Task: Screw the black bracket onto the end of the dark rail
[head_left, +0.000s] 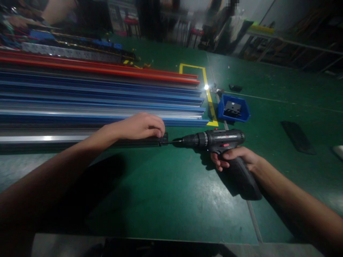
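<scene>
and here's the right hand (235, 157), wrapped firmly around the grip of a black power drill (226, 137), forefinger side up by the trigger, the tool lying nearly level with its nose aimed across at the other hand! a thin bit (177, 141) runs out of the chuck, its tip right up at a small black end piece (165, 137); whether metal meets it, i can't tell from this angle. over to the left hand (146, 125), narrow, fingers curled down over the near end of a long dark profile (134, 143), right at that end piece; whether they pinch it or only press, i cannot tell. the profile stretches away along the green table (160, 200), nearest the person in a whole rank of lengths: beyond it a run of blue profiles (107, 98), side by side, and behind those the red profiles (107, 67). past their ends, yellow tape (210, 107) marks a corner on the tabletop, and just beside it sits a blue bin (247, 116) with dark parts (232, 107) inside. out farther, a dark flat piece (298, 137) lies on the green, well apart from the drill. and up in the far corner, another person's hand (17, 21) is over a blurry cluster of wires and parts (40, 35), details too smeared to name!
</scene>
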Available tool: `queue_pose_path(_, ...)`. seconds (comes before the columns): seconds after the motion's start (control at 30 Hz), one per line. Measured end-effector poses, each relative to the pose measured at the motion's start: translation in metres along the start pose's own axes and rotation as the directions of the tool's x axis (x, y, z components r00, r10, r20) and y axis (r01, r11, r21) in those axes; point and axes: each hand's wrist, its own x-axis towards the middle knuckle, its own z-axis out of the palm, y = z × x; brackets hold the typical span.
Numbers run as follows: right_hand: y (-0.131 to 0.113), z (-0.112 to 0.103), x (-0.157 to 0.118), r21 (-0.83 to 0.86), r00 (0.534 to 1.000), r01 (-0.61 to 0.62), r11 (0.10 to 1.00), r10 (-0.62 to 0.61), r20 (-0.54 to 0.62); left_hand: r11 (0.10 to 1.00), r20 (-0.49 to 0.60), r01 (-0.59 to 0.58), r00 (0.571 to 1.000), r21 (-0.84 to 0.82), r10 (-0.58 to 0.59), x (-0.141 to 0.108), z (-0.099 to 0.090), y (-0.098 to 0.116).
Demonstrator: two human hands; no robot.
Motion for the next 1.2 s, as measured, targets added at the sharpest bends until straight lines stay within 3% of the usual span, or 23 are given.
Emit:
queue_pose_path(0.43,-0.0007,0.0009,0.0,-0.005,0.999,-0.018,1.0,0.017,-0.027,1.0,0.008,0.005,1.0,0.004,-0.005,0.0004,-0.0005,0.0014)
queue_pose_path(1.2,0.0001,0.0009,0.0012,-0.018,0.999,-0.014,1.0,0.015,0.046,1.0,0.022,0.018,1.0,0.02,-0.018,0.0,-0.0013,0.0024)
